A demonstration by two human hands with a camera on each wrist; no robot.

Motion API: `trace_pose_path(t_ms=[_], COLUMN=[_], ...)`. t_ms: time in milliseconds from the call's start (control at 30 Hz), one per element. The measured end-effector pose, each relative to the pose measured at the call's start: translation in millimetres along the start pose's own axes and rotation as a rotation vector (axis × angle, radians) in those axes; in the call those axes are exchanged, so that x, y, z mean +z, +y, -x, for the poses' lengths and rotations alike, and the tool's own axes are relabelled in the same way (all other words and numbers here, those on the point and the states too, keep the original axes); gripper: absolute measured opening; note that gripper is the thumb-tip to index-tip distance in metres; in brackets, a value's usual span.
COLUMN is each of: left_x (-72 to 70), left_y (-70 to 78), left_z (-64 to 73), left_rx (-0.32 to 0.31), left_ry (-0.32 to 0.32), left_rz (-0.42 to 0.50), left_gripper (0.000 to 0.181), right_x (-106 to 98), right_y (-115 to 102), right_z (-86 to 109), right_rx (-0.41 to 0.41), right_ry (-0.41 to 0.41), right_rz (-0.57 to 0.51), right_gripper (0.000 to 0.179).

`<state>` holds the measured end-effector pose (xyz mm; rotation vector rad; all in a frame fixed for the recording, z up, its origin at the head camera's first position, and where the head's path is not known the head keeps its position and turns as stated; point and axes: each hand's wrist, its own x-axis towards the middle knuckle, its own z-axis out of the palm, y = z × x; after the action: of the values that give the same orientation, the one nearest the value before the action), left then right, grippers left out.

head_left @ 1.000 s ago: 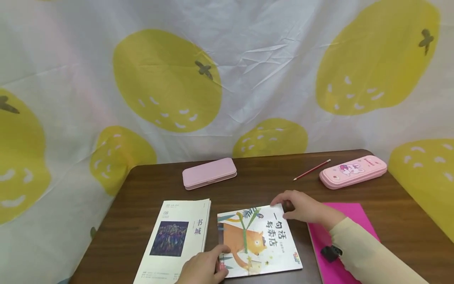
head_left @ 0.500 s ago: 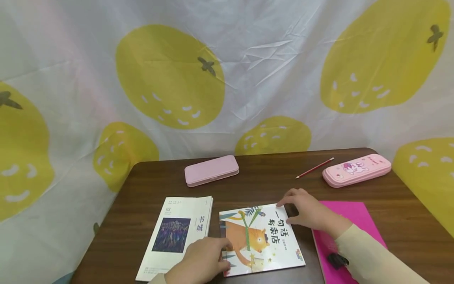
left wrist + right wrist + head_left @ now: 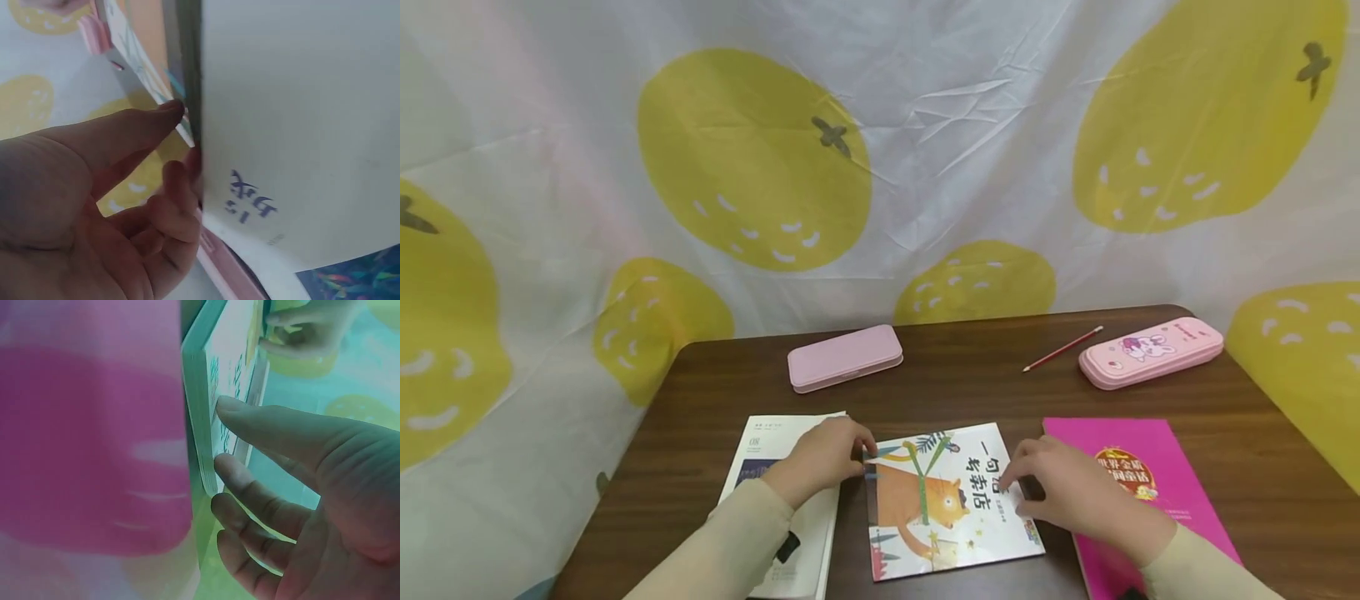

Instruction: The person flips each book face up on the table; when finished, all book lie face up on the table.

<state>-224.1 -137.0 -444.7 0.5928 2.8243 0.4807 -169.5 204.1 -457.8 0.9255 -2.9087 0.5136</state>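
That thin, closed picture book [image 3: 951, 512] lies flat, slightly skewed, between the fingers of the left hand [image 3: 823, 458] and those of the right hand [image 3: 1063, 483]. Its glossy white cover shows an orange cat nearer the left fingers, green stems across it, and black Chinese title characters just beside the right fingertips.
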Motion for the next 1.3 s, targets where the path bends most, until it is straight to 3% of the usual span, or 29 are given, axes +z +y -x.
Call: trace_pose_path(t_ms=[267,667,1067,1300], left_x=[3.0,6.2,9.7,9.0], left_y=[-4.0,-1.6,-5.3,-5.5], left_z=[-4.6,-8.7,-8.0,-2.2], left_rx=[0.022,-0.028,-0.010,0.005], left_ry=[0.029,0.026,0.038,0.020], left_rz=[0.020,0.040,0.058,0.024], left_gripper=[0.012,0.014,0.015,0.019], right_x=[1,2,1,-1], right_y=[-4,-2,-1,9], right_z=[13.5,25.2,23.6,14.7], right_rx=[0.052,0.068,0.071,0.063], right_ry=[-0.046,-0.116,-0.100,-0.072], right_rz=[-0.032,-0.127,-0.063,-0.035], right_gripper=[0.027,0.040,0.043,0.041])
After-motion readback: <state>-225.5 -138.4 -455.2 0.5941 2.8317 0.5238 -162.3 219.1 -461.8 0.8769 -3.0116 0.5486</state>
